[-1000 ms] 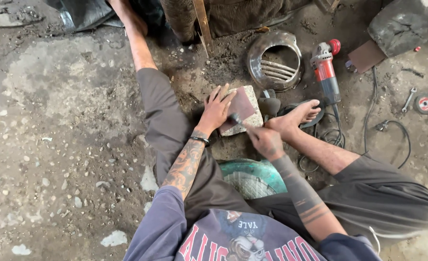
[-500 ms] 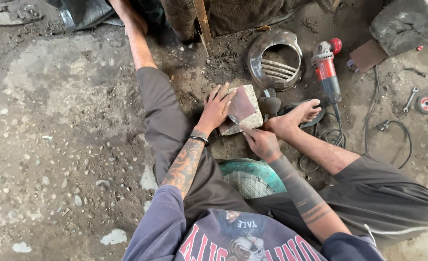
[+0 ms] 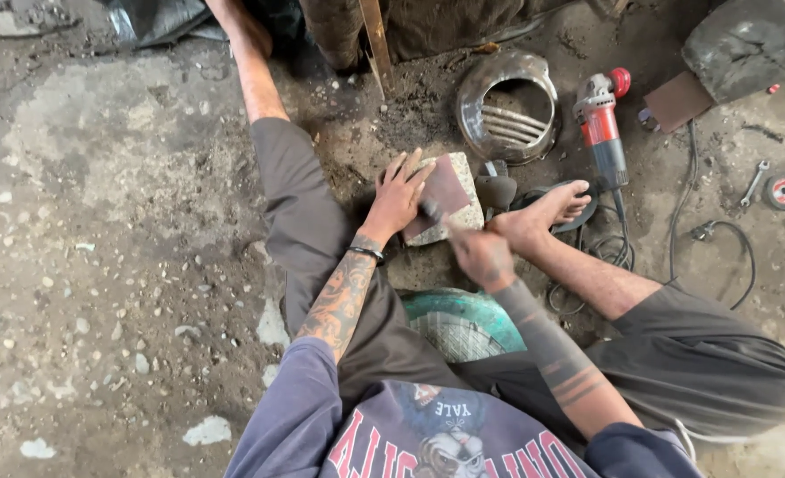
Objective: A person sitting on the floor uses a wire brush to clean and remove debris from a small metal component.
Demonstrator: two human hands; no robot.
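Observation:
I sit on the dirt floor with my legs spread. My left hand [image 3: 401, 193] lies flat, fingers apart, pressing a reddish-brown sheet piece [image 3: 445, 188] onto a pale stone block [image 3: 468, 181]. My right hand [image 3: 483, 257] is blurred and closed in a fist around a small dark tool [image 3: 429, 212], whose tip is at the near edge of the sheet. What kind of tool it is cannot be made out. My bare right foot [image 3: 547, 212] rests just right of the block.
A red and grey angle grinder [image 3: 600, 124] lies beside a round metal cover [image 3: 507, 106], its cable [image 3: 729, 235] looping to the right. A wrench [image 3: 754, 181] and a grinding disc [image 3: 784, 192] lie far right. A teal round object [image 3: 459, 319] sits between my legs.
My right hand has shifted slightly toward the block and is now blurred by motion. My left hand stays pressed on the sheet.

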